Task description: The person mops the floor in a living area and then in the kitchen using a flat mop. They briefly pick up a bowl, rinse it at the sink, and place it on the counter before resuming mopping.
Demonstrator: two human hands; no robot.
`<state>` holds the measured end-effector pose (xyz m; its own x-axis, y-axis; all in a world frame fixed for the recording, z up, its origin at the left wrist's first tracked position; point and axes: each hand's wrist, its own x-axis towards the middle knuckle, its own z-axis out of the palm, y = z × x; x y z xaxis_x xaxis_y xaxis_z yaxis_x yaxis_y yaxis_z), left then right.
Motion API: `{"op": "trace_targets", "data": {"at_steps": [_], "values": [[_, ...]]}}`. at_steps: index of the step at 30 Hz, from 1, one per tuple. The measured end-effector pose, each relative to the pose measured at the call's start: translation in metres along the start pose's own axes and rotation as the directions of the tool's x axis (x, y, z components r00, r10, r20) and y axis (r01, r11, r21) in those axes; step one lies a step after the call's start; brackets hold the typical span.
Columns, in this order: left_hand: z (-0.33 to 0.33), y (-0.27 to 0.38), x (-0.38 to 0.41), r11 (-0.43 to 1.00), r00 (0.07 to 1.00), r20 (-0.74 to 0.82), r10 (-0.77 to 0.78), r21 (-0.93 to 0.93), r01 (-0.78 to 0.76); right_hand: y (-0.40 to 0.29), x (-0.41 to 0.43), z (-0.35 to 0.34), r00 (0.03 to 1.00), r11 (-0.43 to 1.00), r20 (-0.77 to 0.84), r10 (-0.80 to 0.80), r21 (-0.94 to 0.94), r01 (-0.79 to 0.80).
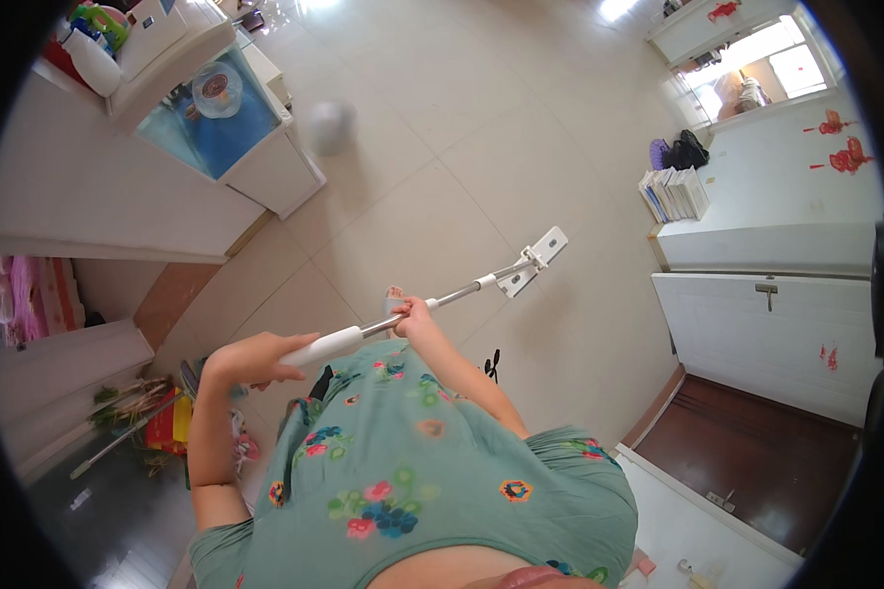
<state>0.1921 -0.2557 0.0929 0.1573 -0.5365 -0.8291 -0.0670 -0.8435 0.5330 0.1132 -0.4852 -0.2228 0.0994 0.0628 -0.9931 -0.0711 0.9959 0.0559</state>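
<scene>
My left hand (261,359) wraps the white grip at the upper end of a mop (458,294) with a metal pole. Farther down, my right hand (415,316) is closed around the bare metal section. The pole slants away from my body to the right. At its far end is a white rectangular mop head (534,261), with a hinged bracket in its middle. A shadow falls on the tiled floor (442,191) beside the head. Whether the head touches the floor, I cannot tell. One foot (395,294) shows just beyond my right hand.
A glass-sided cabinet or tank (247,140) stands at upper left, near a blurred grey round object (331,127). Stacked books (674,195) and a white door (766,324) line the right. Another pole (129,434) and bags (169,423) are at lower left.
</scene>
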Motion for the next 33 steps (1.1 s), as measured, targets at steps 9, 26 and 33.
{"op": "trace_targets", "data": {"at_steps": [9, 26, 33], "values": [[0.053, 0.059, 0.108, 0.750, 0.944, -0.161, 0.287, 0.651, -0.117, -0.081, 0.019, -0.050, 0.956, 0.900, -0.202, -0.214, 0.338, 0.273], [0.047, 0.071, 0.064, 0.903, 0.813, -0.554, -0.178, 0.236, 0.359, -0.036, 0.038, 0.115, 0.957, 0.868, -0.038, -0.286, -0.434, 0.242], [0.033, 0.049, 0.065, 0.913, 0.762, -0.644, -0.058, 0.274, 0.301, -0.020, 0.025, 0.155, 0.968, 0.938, 0.174, -0.182, -0.264, 0.224]]}}
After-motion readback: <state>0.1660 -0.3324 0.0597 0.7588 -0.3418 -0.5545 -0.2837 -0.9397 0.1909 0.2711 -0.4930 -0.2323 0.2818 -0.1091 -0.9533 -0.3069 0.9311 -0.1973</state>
